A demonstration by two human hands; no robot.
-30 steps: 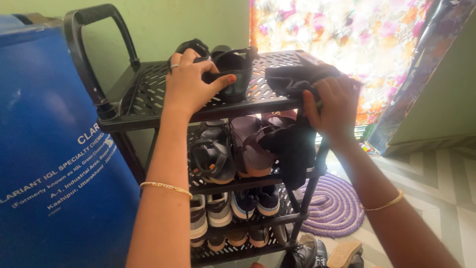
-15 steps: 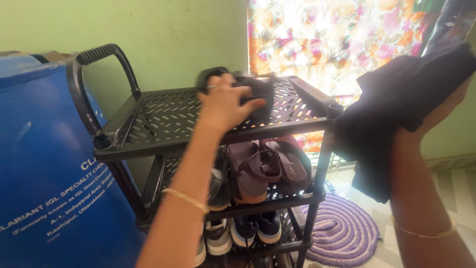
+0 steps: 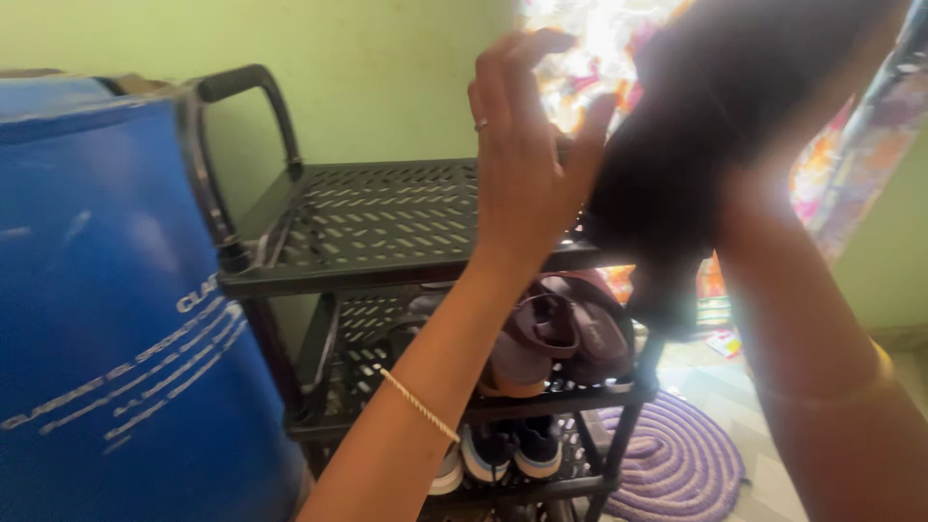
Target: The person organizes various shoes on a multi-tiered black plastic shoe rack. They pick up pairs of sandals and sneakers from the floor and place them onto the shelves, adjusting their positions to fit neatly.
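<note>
Two maroon sandals [image 3: 556, 333] sit on the middle tier of the black shoe rack [image 3: 377, 227] (sneakers [image 3: 512, 449] below). The left hand [image 3: 527, 174] is raised, fingers spread and empty, beside the dark cloth [image 3: 696, 164]; the right hand is hidden behind that cloth, its grip impossible to tell.

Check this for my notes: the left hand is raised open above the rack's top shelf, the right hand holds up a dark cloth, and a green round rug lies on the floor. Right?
Not quite: the head view shows the round rug is purple, not green. The left hand is raised open above the top shelf, and the right hand holds up the dark cloth.
</note>
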